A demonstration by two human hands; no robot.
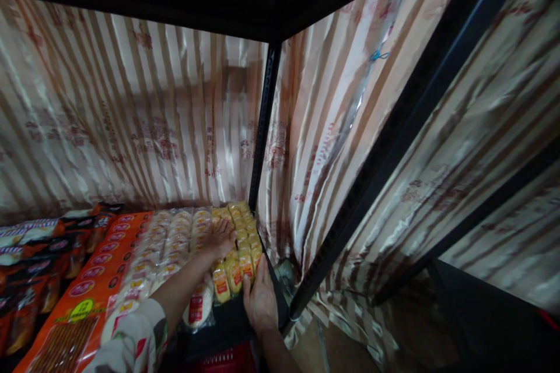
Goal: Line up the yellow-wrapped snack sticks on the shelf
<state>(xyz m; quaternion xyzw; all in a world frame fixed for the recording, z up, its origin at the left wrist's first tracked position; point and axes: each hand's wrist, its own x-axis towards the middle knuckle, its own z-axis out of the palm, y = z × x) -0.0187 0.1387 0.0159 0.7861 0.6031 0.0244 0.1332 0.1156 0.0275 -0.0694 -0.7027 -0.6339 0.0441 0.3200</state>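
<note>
Small yellow snack packs [235,271] in clear wrappers stand in rows at the right end of a dark shelf. My left hand [221,237] lies over the back of these rows, palm down, with its fingers stretched out. At the front right corner, my right hand [261,297] rests against the side of the packs. Its fingers point up along them and its thumb is apart at the front. Neither hand is closed around a pack. Under and beside my left forearm are rows of white round rice crackers [200,306] in clear wrappers.
Orange snack bags [109,259] lie in an overlapping row left of the crackers, with darker bags [56,268] beyond. Black shelf posts [265,122] and a slanting black post [371,157] stand at the right. A striped printed curtain [175,111] hangs behind. Something red [223,359] sits below the shelf's front.
</note>
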